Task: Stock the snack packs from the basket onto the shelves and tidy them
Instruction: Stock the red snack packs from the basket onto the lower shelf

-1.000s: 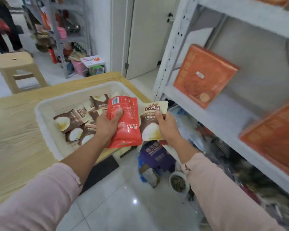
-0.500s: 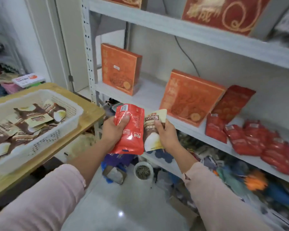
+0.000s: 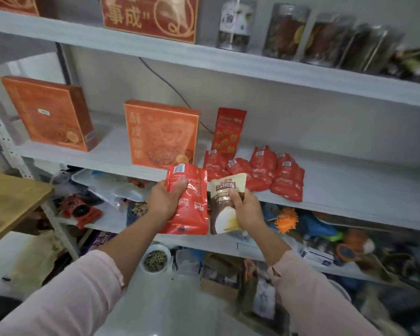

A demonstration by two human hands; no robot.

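By mid shelf (image 3: 349, 180): L hand (image 3: 164, 202) grips red pack (image 3: 192, 209), R hand (image 3: 249, 212) brown pack (image 3: 224, 190); long axes upright.

Two hands, each holding one snack pack: left hand (image 3: 166, 202), one red pack (image 3: 194, 219); right hand (image 3: 246, 210), one brown-and-cream pack (image 3: 220, 204). Middle shelf (image 3: 349, 190): two orange boxes, a left orange box (image 3: 49, 112) and a centre orange box (image 3: 163, 134); one upright red pouch (image 3: 228, 130); at least five small red packs (image 3: 263, 161), overlapping, exact count unclear. Top shelf (image 3: 252, 66): four clear jars (image 3: 286, 30), blurred.
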